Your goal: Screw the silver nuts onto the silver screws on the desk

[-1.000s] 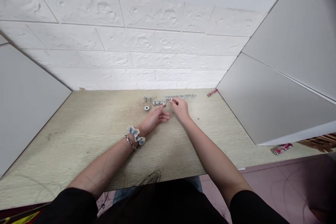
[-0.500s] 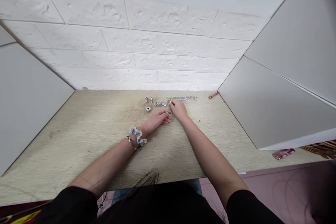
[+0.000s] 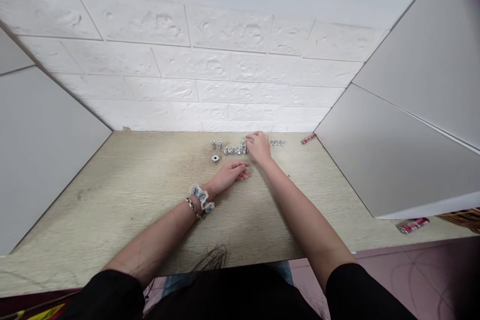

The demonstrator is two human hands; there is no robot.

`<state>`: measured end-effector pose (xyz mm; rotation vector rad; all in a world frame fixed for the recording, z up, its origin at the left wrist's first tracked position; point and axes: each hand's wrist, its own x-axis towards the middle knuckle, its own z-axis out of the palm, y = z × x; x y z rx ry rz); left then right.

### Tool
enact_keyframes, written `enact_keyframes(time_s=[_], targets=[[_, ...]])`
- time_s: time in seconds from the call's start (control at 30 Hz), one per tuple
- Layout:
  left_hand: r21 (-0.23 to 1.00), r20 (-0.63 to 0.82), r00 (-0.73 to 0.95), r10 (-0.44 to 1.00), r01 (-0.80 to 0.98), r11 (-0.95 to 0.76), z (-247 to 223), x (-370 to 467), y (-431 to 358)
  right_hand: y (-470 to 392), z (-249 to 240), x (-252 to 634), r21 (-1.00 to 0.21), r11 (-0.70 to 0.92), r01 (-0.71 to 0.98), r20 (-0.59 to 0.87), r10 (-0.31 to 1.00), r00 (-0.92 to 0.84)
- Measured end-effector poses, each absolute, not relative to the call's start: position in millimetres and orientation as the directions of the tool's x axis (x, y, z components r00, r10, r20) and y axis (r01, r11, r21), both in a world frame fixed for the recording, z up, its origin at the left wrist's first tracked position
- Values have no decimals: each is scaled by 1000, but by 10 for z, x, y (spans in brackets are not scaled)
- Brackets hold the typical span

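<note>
My left hand (image 3: pixel 230 174) rests on the table with its fingers loosely stretched and holds nothing. Just beyond it, my right hand (image 3: pixel 259 146) is bent over a row of small metal screws (image 3: pixel 278 143), thumb and fingers drawn together; whatever lies between the fingertips is too small to make out. Beside those fingertips, several silver flanged metal fittings (image 3: pixel 233 150) stand in a short row, apparently with screws upright in them. Farther left are two upright silver fittings (image 3: pixel 216 145) and one round fitting (image 3: pixel 215 158) with a dark hole facing up.
A white brick-pattern wall (image 3: pixel 213 90) closes off the back of the wooden table (image 3: pixel 131 185). Grey panels stand on the left (image 3: pixel 56 160) and right (image 3: pixel 375 155). One red battery (image 3: pixel 308 139) lies at the back right, another (image 3: pixel 413 225) near the front right. Brown crumbs dot the tabletop.
My right hand has moved slightly back, from the short row of fittings to the screw row behind. A fitting its fingers covered now shows. My left hand keeps its place on the table.
</note>
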<state>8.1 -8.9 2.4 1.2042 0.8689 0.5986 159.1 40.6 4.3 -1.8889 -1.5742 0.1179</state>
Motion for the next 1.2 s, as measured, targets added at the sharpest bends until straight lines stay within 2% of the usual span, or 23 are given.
enact_keyframes(time_s=[0.17,0.43,0.5,0.63,0.77,0.87,1.07,1.13,1.2], targets=[[957,-241,557,795,3,289,10,78,-80,481,166,1470,-389,-147,909,257,930,261],[952,-238,546,803,-34,305,4,71,-71,516,183,1420,-362,-105,926,264,941,210],[967,-187,507,841,-57,249,10,70,-78,473,226,1419,-380,-66,923,324,925,199],[991,-30,324,946,-114,71,18,71,-99,265,403,1406,-410,50,911,463,872,160],[994,48,270,962,-107,-19,20,77,-104,-13,550,1361,-388,157,908,440,897,33],[998,48,299,953,-64,-30,31,80,-97,-156,560,1312,-353,215,911,391,918,-65],[991,81,329,941,72,-110,3,64,-52,-181,507,1230,-332,264,906,327,933,-152],[970,99,347,932,175,-168,-34,54,-44,-138,529,1189,-343,282,896,330,929,-166],[913,130,439,889,297,-280,-67,48,-62,-79,567,1124,-340,309,888,327,924,-196]])
